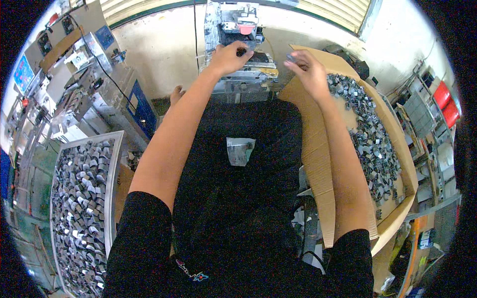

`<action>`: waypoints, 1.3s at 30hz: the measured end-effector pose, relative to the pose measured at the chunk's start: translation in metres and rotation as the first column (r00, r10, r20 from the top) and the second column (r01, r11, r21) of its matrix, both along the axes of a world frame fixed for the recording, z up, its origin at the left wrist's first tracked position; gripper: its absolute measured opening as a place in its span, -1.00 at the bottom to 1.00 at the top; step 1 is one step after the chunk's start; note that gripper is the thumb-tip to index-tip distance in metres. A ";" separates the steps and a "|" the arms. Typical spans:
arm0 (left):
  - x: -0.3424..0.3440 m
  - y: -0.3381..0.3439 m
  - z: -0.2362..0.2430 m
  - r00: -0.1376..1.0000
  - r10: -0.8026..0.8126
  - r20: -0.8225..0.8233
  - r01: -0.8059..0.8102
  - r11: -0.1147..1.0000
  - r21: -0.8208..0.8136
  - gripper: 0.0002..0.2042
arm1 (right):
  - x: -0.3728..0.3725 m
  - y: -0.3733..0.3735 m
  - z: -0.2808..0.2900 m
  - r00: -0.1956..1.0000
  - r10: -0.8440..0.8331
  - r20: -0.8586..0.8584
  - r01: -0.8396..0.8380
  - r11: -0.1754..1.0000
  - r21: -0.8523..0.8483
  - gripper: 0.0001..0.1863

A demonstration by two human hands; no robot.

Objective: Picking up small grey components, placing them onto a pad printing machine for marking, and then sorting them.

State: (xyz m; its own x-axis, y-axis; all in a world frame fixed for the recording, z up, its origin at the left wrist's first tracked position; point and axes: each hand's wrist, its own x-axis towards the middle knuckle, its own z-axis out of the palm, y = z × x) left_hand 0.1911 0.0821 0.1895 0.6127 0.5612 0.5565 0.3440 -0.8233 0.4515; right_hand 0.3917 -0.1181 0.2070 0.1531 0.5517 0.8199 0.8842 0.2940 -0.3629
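Observation:
My left hand (229,58) reaches to the front of a bench machine (242,82), its fingers curled into a pinch. Something small and dark shows at those fingertips, too small to make out. To the right of the machine, my right hand (309,72) is raised above the near-left corner of an open cardboard box (318,164). Between its thumb and fingers sits a small dark grey piece (291,58). Many small grey and black pieces (370,144) lie heaped in the box. A pink-red part (246,29) shows on the machine above my left hand.
At my left stands a metal-rimmed tray (115,169) full of curved grey metal pieces (82,198). Beyond it are a grey cabinet with a blue panel (141,107) and other machines. Shelving with red items (447,104) lines the right side. A pale wall (164,49) rises behind the machine.

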 end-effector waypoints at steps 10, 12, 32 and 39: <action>-0.003 -0.006 -0.001 0.849 0.056 0.526 0.156 0.924 -0.350 -0.47 | -0.060 0.085 -0.007 0.998 -0.038 0.052 0.041 0.998 -0.056 -0.71; -0.002 -0.003 -0.002 0.833 0.057 0.551 0.198 0.899 -0.391 -0.47 | -0.061 0.091 -0.007 1.000 -0.013 0.004 0.014 0.995 -0.097 -0.70; -0.050 -0.055 0.013 0.596 0.116 0.795 0.404 0.812 -0.421 -0.55 | -0.072 0.055 -0.038 0.904 -0.288 0.314 0.340 0.932 -0.124 -0.36; -0.178 -0.120 0.010 0.681 0.109 0.724 0.264 0.886 -0.381 -0.62 | -0.053 0.039 -0.024 0.940 -0.190 0.284 0.253 0.946 -0.205 -0.39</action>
State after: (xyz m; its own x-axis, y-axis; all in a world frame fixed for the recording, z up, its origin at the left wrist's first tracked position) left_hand 0.0129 -0.0382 0.1997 0.1852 0.8146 0.5497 -0.2911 -0.4888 0.8224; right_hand 0.3389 -0.0789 0.1834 0.0955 0.7092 0.6985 0.9887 0.0142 -0.1495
